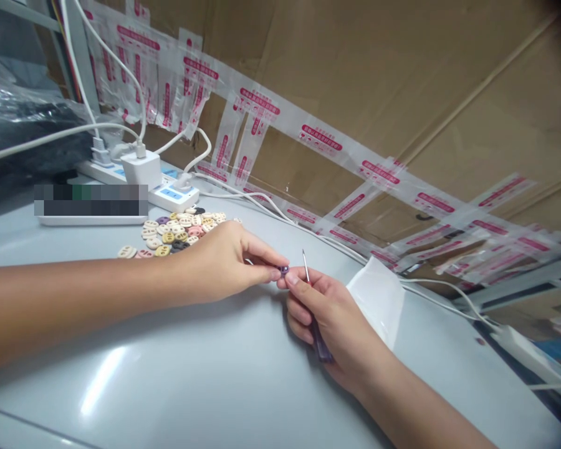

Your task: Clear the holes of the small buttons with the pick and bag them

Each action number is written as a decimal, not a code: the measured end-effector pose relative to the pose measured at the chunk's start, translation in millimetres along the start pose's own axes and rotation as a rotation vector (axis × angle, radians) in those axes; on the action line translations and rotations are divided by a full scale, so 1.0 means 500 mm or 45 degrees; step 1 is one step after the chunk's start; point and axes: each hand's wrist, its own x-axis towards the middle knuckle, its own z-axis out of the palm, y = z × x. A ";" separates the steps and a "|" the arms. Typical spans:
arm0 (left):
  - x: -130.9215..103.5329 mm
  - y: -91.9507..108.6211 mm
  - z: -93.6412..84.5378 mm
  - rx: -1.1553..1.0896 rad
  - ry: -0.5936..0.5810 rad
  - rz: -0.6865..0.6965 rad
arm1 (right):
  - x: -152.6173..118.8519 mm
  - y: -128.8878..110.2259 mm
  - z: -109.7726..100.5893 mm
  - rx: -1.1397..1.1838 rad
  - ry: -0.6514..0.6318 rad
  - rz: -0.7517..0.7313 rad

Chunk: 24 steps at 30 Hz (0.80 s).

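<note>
My left hand [231, 262] pinches a small purple piece [284, 270] between thumb and fingertips, above the table. My right hand [320, 302] has its thumb and forefinger at the other side of that piece, touching it. A small screwdriver [321, 343] is also held in my right hand, its thin metal shaft pointing up and its dark handle under the curled fingers. Behind my left wrist lies a pile of small oval discs with holes [187, 227], mostly cream, with some yellow, pink, black and purple. My fingers hide most of the purple piece.
White power strips [174, 198] with plugs and a white charger [141, 168] stand at the back left, cables running along the cardboard wall [355, 75]. A white sheet [378, 299] lies beyond my right hand. Dark plastic wrapping [23, 131] fills the far left.
</note>
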 end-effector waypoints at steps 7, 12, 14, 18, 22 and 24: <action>-0.002 -0.007 0.002 -0.004 0.032 -0.012 | 0.004 0.002 -0.002 0.024 -0.006 -0.009; 0.000 -0.009 0.002 0.004 0.032 0.104 | 0.006 -0.003 -0.006 0.002 -0.002 -0.016; -0.001 -0.007 0.003 -0.017 0.021 0.126 | 0.005 -0.005 -0.008 -0.020 0.000 -0.021; -0.005 -0.003 0.008 -0.041 -0.005 0.154 | 0.001 -0.008 -0.009 -0.108 0.047 -0.056; -0.010 -0.002 0.007 0.228 0.039 0.355 | -0.002 -0.009 -0.007 -0.172 0.063 -0.098; -0.012 -0.005 0.005 0.353 0.079 0.507 | -0.003 -0.009 -0.005 -0.179 0.067 -0.107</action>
